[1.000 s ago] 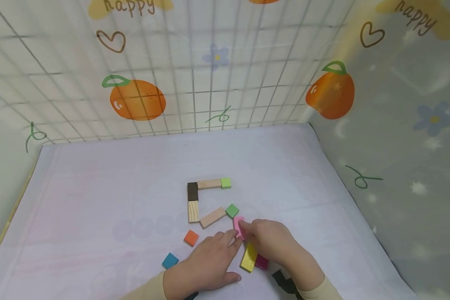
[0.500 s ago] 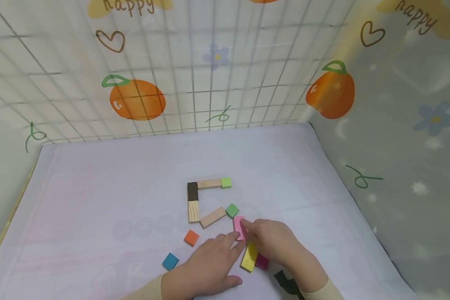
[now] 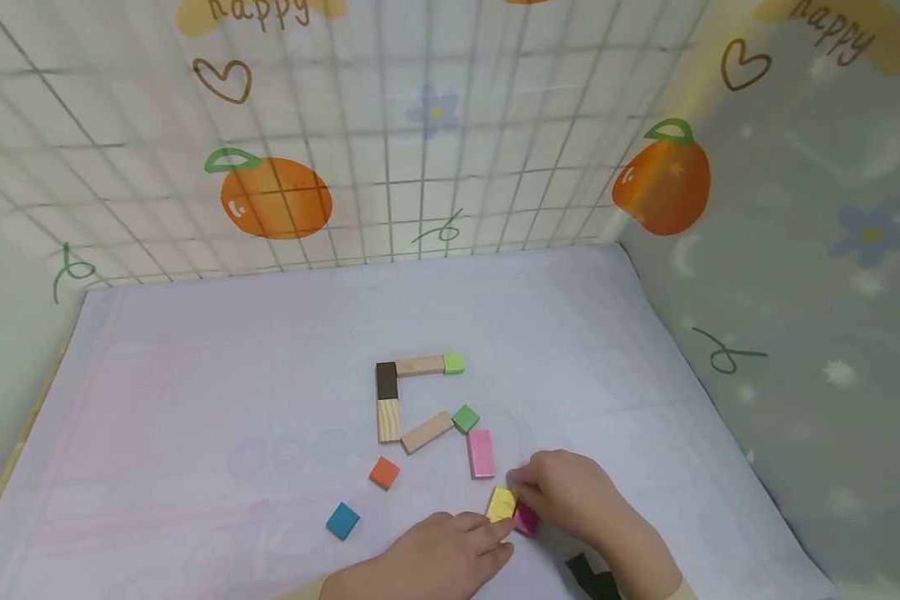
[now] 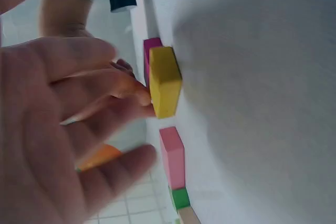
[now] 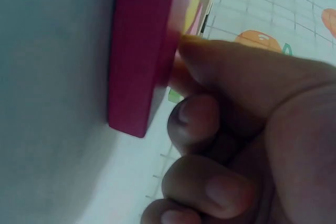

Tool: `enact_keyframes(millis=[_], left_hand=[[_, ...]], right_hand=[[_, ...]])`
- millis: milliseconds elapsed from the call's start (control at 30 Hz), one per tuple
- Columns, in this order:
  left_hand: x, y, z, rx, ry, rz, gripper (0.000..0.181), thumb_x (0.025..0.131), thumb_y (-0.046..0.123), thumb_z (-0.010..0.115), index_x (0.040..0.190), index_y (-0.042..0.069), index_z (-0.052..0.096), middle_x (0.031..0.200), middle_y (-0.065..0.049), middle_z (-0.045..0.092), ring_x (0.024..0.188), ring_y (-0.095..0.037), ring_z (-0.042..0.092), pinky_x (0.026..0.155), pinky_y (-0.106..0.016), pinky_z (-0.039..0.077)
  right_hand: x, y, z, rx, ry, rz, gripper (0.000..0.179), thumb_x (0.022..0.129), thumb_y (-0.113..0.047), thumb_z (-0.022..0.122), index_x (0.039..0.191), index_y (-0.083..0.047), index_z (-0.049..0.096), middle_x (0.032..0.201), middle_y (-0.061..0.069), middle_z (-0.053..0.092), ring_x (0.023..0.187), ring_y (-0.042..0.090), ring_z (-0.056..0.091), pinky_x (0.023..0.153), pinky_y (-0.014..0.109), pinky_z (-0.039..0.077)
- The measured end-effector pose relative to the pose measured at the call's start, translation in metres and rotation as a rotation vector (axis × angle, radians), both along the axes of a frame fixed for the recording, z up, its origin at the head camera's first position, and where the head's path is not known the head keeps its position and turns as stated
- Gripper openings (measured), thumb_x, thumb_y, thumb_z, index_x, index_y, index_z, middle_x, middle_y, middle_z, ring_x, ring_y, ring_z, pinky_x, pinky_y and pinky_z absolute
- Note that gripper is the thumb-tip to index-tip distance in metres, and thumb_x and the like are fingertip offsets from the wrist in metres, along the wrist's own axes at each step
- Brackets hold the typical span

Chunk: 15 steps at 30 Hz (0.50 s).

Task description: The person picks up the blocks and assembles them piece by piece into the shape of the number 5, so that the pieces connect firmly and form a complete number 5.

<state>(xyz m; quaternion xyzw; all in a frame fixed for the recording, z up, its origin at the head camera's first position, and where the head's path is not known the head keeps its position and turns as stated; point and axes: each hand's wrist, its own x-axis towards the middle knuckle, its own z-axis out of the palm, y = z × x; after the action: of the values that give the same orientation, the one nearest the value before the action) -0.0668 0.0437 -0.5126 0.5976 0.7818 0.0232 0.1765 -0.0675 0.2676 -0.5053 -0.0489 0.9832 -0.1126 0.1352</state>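
A yellow block (image 3: 502, 500) lies on the white cloth, its near end overlapped by the fingers of my left hand (image 3: 438, 554). Those fingers are extended, with fingertips right at the yellow block's side in the left wrist view. At its far right corner, my right hand (image 3: 566, 492) pinches with thumb and index finger, the other fingers curled under. Against the yellow block's right side lies a magenta block (image 5: 139, 51), partly hidden by the right thumb in the head view. Just beyond, a pink block (image 3: 482, 454) lies untouched, its far end by a green cube (image 3: 466, 419).
A dark brown block (image 3: 387, 381), a striped wood block (image 3: 388, 421), two plain wood blocks (image 3: 420, 366) and a lime cube (image 3: 453, 363) form an angular outline. To the left sit an orange cube (image 3: 385, 473) and a blue cube (image 3: 342, 521). Printed curtains (image 3: 382, 150) stand behind the cloth.
Both hands have come off the pink block and moved back toward the person to the yellow block. The pink block stays lying beside the green cube.
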Motion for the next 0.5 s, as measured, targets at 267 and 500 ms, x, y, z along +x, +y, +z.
enact_keyframes(millis=[267,500], left_hand=[[-0.001,-0.010,0.000,-0.134,-0.044,0.073,0.067,0.092,0.072,0.051,0.143,0.028,0.057,0.158,0.015,0.041,0.140,-0.009,0.047,0.104,-0.035,0.052],[-0.003,-0.009,0.006,-0.137,-0.049,0.101,0.066,0.090,0.068,0.060,0.143,0.029,0.057,0.155,0.014,0.045,0.139,-0.011,0.049,0.105,-0.038,0.051]], right_hand=[[-0.003,-0.002,-0.002,-0.081,-0.010,0.076,0.009,0.086,-0.029,0.079,0.094,-0.026,0.083,0.073,-0.019,0.066,0.063,-0.002,0.048,0.064,0.024,0.051],[-0.002,-0.005,-0.002,-0.102,-0.049,0.069,0.007,0.085,-0.031,0.080,0.085,-0.024,0.081,0.075,-0.020,0.067,0.064,-0.002,0.049,0.068,0.028,0.053]])
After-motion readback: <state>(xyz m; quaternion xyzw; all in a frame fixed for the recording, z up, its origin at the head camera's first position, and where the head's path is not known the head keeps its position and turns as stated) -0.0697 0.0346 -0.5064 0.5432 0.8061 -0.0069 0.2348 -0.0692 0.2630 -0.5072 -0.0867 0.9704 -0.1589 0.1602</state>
